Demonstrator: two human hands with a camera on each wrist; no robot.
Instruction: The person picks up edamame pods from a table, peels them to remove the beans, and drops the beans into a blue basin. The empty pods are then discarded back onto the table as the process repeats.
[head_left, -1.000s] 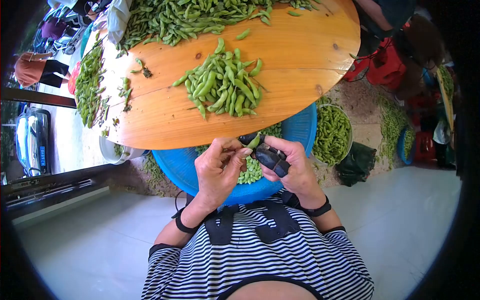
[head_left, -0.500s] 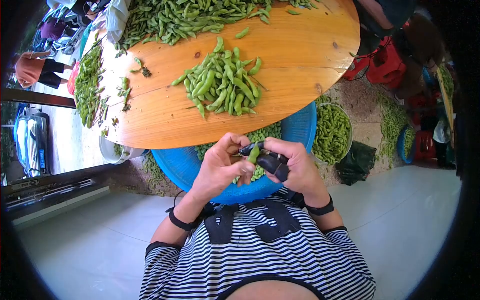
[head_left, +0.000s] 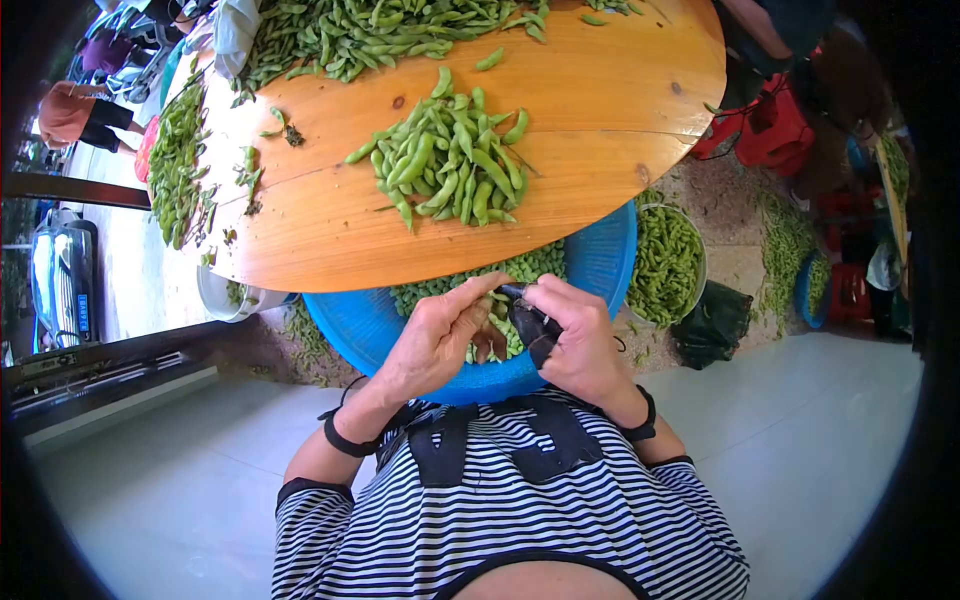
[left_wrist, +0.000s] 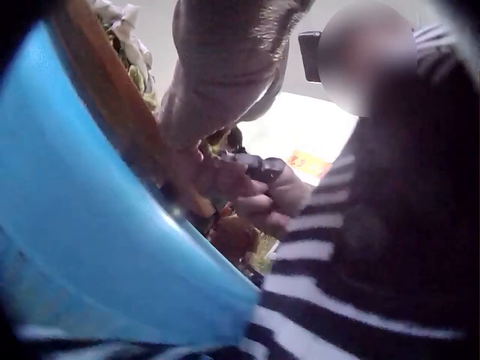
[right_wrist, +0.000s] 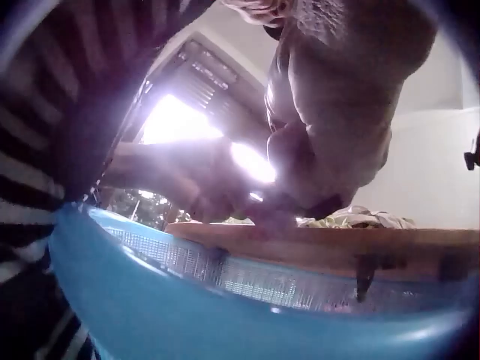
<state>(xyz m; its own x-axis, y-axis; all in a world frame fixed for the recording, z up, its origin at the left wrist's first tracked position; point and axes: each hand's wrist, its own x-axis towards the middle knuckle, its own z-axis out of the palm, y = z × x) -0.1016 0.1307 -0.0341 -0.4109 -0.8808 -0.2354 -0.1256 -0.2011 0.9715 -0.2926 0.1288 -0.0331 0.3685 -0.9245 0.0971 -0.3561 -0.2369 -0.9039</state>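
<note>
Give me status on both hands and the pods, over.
Left hand, right hand close together over blue basin, grips unclear. Pods piled on table. Table edge near fingers.

A ground-floor workroom is opening onto a street, where a parked car [head_left: 65, 275] is standing and a person in an orange top [head_left: 68, 112] is appearing beyond a dark frame [head_left: 78, 190]. Indoors, green pods [head_left: 445, 165] are covering parts of a wooden table [head_left: 330, 225] and filling a bucket [head_left: 704, 268], while red plastic furniture [head_left: 775, 130] is occupying the far side; shop or home is remaining unclear.
</note>
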